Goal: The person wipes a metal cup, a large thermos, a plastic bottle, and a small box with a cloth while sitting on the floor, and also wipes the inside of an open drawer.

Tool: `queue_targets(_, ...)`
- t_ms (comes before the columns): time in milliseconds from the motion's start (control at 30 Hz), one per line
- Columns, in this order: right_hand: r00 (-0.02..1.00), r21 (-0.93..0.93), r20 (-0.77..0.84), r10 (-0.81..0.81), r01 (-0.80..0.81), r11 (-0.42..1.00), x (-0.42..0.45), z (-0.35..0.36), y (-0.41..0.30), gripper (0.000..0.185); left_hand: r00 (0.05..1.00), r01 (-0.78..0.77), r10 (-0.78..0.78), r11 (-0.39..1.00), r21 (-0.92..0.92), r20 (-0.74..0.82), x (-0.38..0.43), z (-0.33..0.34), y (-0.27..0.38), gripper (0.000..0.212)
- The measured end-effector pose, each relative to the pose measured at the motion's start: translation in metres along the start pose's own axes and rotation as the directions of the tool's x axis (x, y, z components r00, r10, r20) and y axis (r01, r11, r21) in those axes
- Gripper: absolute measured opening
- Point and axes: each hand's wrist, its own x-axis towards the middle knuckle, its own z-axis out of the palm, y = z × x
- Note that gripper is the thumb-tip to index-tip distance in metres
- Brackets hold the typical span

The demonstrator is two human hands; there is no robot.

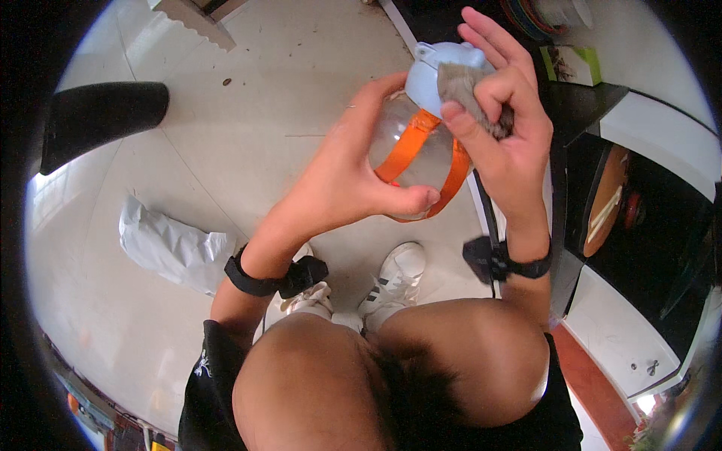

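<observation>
A round clear plastic bottle [420, 155] with orange straps [403, 149] is held up above my knees. My left hand [361, 152] grips its body, thumb across the lower front and fingers behind it. On top sits a light blue lid [426, 79], shaped with small ears and a loop at one side. My right hand [510, 107] pinches a grey-brown cloth [468, 90] between thumb and bent forefinger. The cloth lies against the lid's right side and hides part of it. The other right fingers stretch out past the lid.
A white plastic bag [175, 248] lies on the pale floor [271, 73] at left, below a black rounded object [107, 124]. To the right stands a black-and-white cabinet [626, 332] with a round wooden board [606, 197] inside. A green-edged box [572, 65] sits on a dark surface.
</observation>
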Motion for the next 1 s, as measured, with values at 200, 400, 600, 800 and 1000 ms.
queue_targets(200,0.883,0.629,-0.310,0.352,-0.087,0.772,-0.007,0.022,0.019,0.021,0.997,0.071,-0.074,0.989,-0.130,-0.018,-0.003,0.008,-0.006,0.096)
queue_targets(400,0.972,0.224,-0.215,0.089,-0.040,0.974,-0.017,0.012,0.010,0.033,0.987,0.160,-0.161,0.962,-0.223,0.013,-0.007,0.003,-0.001,0.094)
queue_targets(600,0.891,0.472,-0.313,0.329,-0.155,0.868,-0.009,0.025,0.013,0.024,0.959,0.277,-0.282,0.914,-0.297,0.027,-0.008,0.015,0.001,0.097)
queue_targets(800,0.532,0.964,-0.090,0.842,-0.164,0.207,-0.009,0.019,0.015,0.022,0.978,0.197,-0.208,0.915,-0.352,0.006,-0.015,0.008,-0.014,0.103)
queue_targets(1000,0.661,0.993,-0.072,0.747,-0.022,0.115,-0.036,-0.016,0.013,0.028,0.957,0.275,-0.288,0.846,-0.457,0.042,-0.011,0.008,-0.015,0.104)
